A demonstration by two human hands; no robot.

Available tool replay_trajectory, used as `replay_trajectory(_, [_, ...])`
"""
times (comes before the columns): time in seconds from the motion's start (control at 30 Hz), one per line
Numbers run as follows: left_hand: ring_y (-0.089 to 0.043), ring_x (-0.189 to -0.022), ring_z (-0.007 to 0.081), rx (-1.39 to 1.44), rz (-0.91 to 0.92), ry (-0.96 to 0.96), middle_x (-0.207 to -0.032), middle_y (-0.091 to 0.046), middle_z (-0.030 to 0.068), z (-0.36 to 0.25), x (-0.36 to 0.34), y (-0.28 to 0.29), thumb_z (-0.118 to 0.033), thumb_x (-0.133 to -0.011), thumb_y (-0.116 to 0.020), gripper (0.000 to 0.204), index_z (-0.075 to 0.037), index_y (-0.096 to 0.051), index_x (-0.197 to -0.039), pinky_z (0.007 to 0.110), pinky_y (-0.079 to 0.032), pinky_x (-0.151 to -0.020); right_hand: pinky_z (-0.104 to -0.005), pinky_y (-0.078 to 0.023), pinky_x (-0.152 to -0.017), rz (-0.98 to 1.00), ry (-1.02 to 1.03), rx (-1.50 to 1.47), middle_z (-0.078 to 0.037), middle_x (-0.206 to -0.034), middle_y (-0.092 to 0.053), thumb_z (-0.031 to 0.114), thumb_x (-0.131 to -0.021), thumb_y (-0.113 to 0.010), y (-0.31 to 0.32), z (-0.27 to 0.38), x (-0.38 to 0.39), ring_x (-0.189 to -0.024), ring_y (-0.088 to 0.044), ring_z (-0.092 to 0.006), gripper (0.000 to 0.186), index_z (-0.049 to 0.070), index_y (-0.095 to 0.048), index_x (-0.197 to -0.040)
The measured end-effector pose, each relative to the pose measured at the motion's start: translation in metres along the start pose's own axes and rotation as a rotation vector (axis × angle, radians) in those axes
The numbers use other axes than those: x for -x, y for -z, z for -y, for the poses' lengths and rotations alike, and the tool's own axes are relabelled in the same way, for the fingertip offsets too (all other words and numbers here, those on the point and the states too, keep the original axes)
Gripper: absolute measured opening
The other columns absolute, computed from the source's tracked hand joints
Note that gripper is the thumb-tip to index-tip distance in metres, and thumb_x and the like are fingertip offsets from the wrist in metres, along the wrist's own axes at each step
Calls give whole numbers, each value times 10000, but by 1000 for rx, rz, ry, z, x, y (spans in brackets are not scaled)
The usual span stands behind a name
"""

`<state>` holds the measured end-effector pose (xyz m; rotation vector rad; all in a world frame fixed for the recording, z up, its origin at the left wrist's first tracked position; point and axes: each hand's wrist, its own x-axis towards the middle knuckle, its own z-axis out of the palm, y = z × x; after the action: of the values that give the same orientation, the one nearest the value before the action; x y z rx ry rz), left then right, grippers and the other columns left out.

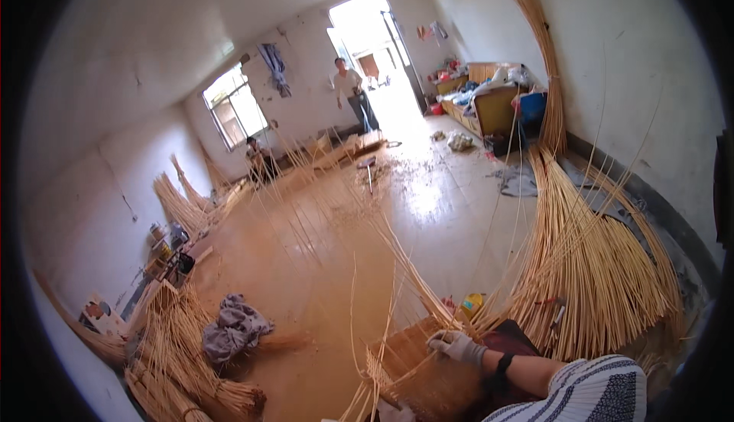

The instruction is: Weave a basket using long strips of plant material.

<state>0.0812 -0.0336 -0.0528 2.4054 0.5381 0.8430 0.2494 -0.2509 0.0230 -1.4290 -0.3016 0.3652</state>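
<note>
Open, honey-tan woven wicker basket (405, 352) sits low before the person, at the lower edge of view, long pale rods (409, 265) rising loose from its rim. Hands apart: pale-grey-gloved right hand (459, 347) bent over the weave, left hand (395, 412) mostly cut off; cannot tell either grip.

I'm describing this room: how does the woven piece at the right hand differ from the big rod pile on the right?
The woven piece is closely interlaced; the rod pile is unwoven, spread like a fan. The woven piece looks smaller, the rod pile larger. The right hand touches the woven piece, not the rod pile. Both are tan.
</note>
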Motion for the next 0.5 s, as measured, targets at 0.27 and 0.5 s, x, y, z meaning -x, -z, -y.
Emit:
replay_trajectory(0.27, [-639,-1145,441,110,185,316,-1280,-629,298,-36,-8,39,-217,-823,-774,755,48,-455,-1453,436,-503,-999,-265,-563,-648,6,-99,1,8,-960,-717,287,-1051,-602,2,12,19,-718,-692,-107,230,89,-656,-1154])
replay_trajectory(0.5, [-634,-1172,398,212,210,319,-1293,-632,270,-29,-9,44,-206,-814,-788,740,59,-472,-1429,411,-487,-1019,-275,-573,-625,21,-95,-48,3,-958,-717,275,-1049,-604,1,9,19,-714,-693,-113,220,93,-656,-1160])
